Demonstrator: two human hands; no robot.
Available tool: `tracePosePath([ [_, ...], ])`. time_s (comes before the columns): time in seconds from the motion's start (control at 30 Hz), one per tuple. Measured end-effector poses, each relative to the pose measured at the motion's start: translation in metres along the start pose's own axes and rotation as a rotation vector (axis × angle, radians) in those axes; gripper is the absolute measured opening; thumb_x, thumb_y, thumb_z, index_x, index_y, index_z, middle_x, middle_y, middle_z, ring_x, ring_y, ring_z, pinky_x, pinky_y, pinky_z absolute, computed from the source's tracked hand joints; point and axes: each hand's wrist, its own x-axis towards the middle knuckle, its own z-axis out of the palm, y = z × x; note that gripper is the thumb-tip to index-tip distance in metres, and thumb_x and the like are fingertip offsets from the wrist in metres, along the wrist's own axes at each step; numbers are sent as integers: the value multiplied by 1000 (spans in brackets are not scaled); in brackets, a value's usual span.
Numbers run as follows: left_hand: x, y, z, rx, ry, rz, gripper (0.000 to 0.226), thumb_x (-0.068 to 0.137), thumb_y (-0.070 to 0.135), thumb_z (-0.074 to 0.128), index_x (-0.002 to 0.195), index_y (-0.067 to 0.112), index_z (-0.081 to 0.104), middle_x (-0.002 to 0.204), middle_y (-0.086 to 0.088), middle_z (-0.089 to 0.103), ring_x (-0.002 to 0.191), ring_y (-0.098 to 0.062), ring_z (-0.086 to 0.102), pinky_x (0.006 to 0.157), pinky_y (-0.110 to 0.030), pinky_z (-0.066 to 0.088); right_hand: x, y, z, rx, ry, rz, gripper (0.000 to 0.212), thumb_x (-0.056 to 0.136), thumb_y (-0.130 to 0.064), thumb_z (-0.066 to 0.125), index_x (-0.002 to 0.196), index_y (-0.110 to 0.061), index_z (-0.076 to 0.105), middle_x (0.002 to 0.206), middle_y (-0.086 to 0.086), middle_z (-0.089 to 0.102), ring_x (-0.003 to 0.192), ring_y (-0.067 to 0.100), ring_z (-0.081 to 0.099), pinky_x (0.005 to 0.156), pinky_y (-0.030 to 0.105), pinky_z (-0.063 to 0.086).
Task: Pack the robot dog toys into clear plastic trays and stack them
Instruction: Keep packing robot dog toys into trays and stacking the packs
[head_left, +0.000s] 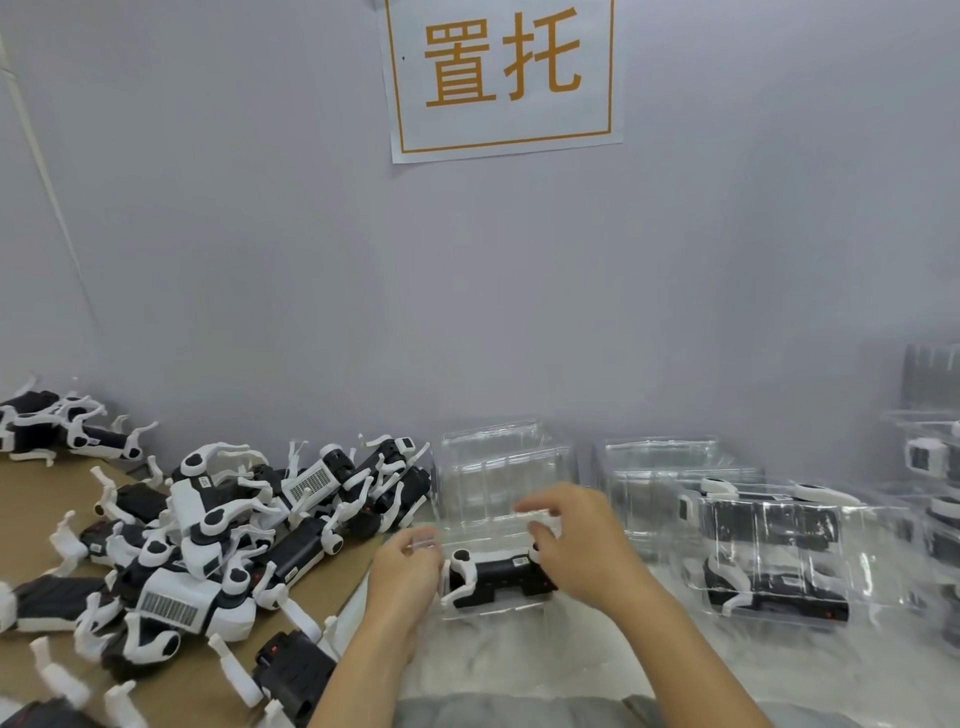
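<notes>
A black-and-white robot dog toy (493, 577) lies on its side in a clear plastic tray (498, 608) right in front of me. My left hand (402, 577) grips the tray's left edge with pinched fingers. My right hand (571, 540) rests over the toy's right end, fingers curled on it and on the tray's far rim. Behind them stands a stack of empty clear trays (501, 467). To the right sits a packed tray (774, 551) holding two dogs.
A big heap of loose robot dogs (223, 525) covers brown cardboard (31, 499) on the left. More empty trays (665, 467) stand behind the packed one, and further packed trays (930, 457) at the far right. A grey wall with a paper sign (501, 78) closes the back.
</notes>
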Motion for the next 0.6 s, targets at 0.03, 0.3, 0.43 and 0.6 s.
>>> tracePosePath([
  [0.03,0,1,-2,37,18,23,35,90,-3,52,113,20,65,103,3,63,78,-5,56,61,-22,38,1,6,-4,12,54,31,27,95,-15,57,115,-28,70,116,-14,61,111,7,56,95,20,42],
  [0.3,-12,26,7,524,101,541,30,94,23,63,124,24,66,120,10,67,113,-14,60,99,-36,49,-1,36,-3,221,59,294,30,98,-19,54,126,-20,64,113,-2,65,94,7,57,63,11,39],
  [0.43,-29,27,37,658,-239,646,21,96,39,59,114,36,70,118,18,67,114,-2,56,103,-31,45,-2,33,3,263,111,304,25,96,-19,56,117,-16,70,101,-2,70,88,13,65,71,23,51],
  [0.6,-35,20,43,825,-407,632,34,98,42,44,69,33,59,79,6,60,80,-11,56,77,-41,52,-3,31,8,283,143,274,13,95,-18,60,97,-22,73,83,-5,71,78,16,67,81,38,58],
])
